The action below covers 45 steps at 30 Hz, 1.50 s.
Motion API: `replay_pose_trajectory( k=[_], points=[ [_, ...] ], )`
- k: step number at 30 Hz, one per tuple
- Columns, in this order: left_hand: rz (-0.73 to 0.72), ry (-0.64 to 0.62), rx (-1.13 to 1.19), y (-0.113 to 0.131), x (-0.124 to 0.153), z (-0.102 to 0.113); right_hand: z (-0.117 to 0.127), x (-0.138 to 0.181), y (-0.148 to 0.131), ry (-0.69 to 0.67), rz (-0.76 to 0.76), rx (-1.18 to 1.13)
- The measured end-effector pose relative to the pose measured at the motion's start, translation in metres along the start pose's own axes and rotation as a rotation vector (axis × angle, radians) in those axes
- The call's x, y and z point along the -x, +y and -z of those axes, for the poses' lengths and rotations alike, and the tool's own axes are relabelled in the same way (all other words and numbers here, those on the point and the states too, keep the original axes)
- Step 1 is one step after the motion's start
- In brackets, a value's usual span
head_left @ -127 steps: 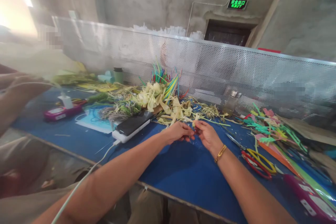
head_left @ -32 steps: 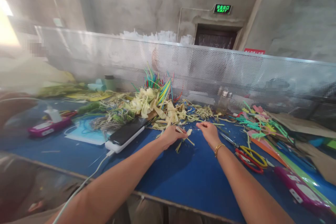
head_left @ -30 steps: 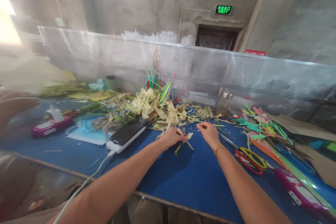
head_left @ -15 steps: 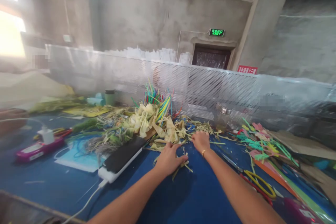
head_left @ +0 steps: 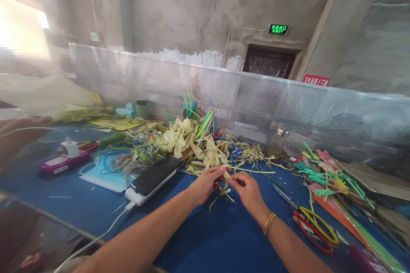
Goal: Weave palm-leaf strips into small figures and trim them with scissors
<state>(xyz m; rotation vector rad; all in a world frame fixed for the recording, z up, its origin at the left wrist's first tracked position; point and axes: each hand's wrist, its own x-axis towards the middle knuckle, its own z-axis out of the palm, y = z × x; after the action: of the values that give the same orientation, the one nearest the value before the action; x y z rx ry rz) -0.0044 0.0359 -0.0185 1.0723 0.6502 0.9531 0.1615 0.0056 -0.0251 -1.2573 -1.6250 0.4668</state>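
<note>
A small bunch of pale yellow strips (head_left: 225, 175) sat pinched between both hands, just above the blue table (head_left: 224, 239). The left hand (head_left: 205, 183) had thumb and fingers closed on its upper end, and the right hand (head_left: 246, 190) nipped the same end from the other side, other fingers curled. Held at the top this way, the loose tails drooped onto the tabletop; whether they were knotted together was too small to tell. Just behind the bunch lay a larger heap of similar strips (head_left: 192, 140), to its left a power strip (head_left: 153, 175), to its right scissors (head_left: 315, 227) — and well behind it a perforated metal screen (head_left: 288, 102).
</note>
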Motion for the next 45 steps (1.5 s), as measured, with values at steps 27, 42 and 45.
replay_pose_trajectory(
  k=[27,42,45],
  points=[
    [-0.177,0.332,0.446,0.015,-0.018,0.030,0.033,-0.004,0.025,0.290,-0.359,-0.473],
    [-0.268,0.113,-0.571,0.002,-0.010,0.017,0.061,-0.012,0.058,0.441,-0.119,0.265],
    [-0.336,0.027,-0.955,-0.001,-0.006,0.013,0.057,-0.011,0.064,0.375,-0.067,0.315]
  ],
)
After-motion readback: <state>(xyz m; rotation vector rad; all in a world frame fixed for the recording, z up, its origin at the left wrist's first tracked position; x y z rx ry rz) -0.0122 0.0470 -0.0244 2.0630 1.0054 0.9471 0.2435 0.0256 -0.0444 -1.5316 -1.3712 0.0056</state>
